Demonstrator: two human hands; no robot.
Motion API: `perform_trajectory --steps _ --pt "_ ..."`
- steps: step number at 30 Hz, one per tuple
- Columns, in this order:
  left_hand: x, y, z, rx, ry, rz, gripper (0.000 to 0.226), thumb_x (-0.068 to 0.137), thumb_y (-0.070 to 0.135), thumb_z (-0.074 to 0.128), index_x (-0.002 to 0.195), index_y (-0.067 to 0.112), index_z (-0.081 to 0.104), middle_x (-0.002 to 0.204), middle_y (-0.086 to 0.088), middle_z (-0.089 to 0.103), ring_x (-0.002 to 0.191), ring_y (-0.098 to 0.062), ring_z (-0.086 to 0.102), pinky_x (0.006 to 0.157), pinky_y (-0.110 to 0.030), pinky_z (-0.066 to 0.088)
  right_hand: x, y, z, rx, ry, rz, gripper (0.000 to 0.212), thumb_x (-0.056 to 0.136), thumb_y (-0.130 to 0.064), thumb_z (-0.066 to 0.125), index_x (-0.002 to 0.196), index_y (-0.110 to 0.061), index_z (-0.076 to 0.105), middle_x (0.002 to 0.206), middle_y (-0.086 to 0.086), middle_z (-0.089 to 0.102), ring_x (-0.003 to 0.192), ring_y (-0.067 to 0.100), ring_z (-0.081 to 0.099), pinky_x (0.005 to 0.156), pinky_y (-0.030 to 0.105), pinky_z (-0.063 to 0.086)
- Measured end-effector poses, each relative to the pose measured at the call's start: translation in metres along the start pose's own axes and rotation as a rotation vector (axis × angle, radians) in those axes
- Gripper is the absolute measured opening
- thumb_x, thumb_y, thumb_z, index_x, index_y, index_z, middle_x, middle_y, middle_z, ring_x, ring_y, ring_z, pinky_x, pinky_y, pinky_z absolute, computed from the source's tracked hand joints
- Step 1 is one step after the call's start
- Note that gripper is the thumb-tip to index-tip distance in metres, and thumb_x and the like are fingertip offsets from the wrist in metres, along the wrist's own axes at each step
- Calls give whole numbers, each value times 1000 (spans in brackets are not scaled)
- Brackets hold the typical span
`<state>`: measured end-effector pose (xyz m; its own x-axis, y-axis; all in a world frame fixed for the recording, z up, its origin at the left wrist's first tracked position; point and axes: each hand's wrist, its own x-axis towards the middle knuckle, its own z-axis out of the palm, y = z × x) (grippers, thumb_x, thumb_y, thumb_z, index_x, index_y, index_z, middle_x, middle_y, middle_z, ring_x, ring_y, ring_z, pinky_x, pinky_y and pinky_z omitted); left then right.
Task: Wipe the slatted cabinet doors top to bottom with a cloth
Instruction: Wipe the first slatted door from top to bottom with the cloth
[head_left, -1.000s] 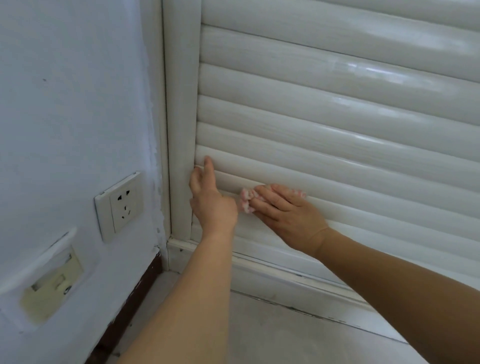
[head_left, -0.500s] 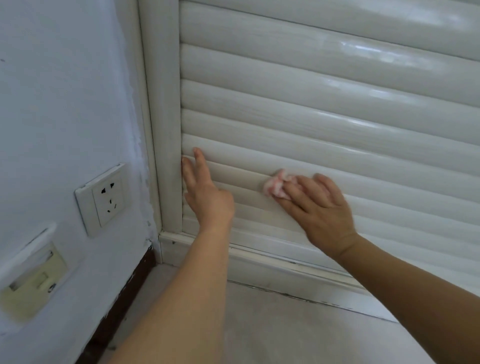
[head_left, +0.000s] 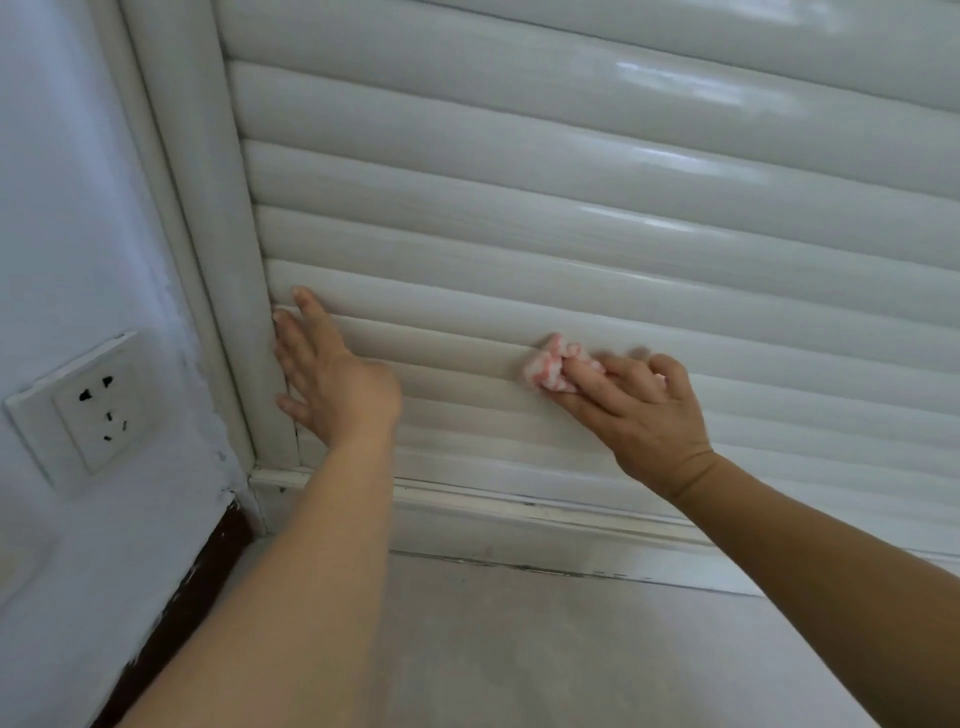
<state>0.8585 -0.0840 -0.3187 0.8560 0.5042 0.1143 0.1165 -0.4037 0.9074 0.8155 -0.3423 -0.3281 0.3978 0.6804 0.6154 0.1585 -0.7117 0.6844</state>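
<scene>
The white slatted cabinet door (head_left: 571, 218) fills the upper view, its slats running sideways. My right hand (head_left: 644, 410) presses a small crumpled pink-and-white cloth (head_left: 550, 366) against a low slat, fingers laid over it; the cloth sticks out past the fingertips to the left. My left hand (head_left: 324, 379) rests flat on the lowest slats beside the door's left frame post (head_left: 228, 260), fingers spread and holding nothing.
A white wall with a power socket (head_left: 83, 405) stands to the left. A white bottom rail (head_left: 519, 504) runs under the door. Below it lies pale floor (head_left: 571, 649), with a dark skirting strip (head_left: 171, 613) along the wall's foot.
My right hand has slid the cloth to the right along the low slat, away from my left hand. My left hand has stayed by the frame post.
</scene>
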Motion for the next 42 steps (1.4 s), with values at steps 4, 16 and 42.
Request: perform_trajectory --steps 4,16,42 --pt "-1 2 -1 -13 22 -10 91 80 -12 36 149 35 -3 158 6 -6 145 -13 -2 114 -53 3 -60 29 -19 -66 -106 127 58 82 4 38 129 -29 49 131 -6 45 100 25 46 77 41 32" --pt "-16 7 1 -255 -64 80 71 86 -19 31 149 10 14 156 -12 2 143 -16 13 79 14 7 -32 -25 11 192 -90 102 49 89 -1 27 122 -11 63 128 6 45 96 32 46 79 42 45" --pt "-11 -21 -10 -205 -100 161 81 78 -22 31 147 20 25 155 3 11 138 -6 22 72 16 10 -29 -88 31 -13 -261 -28 55 77 -11 34 123 -21 63 106 8 42 73 25 39 63 35 24"
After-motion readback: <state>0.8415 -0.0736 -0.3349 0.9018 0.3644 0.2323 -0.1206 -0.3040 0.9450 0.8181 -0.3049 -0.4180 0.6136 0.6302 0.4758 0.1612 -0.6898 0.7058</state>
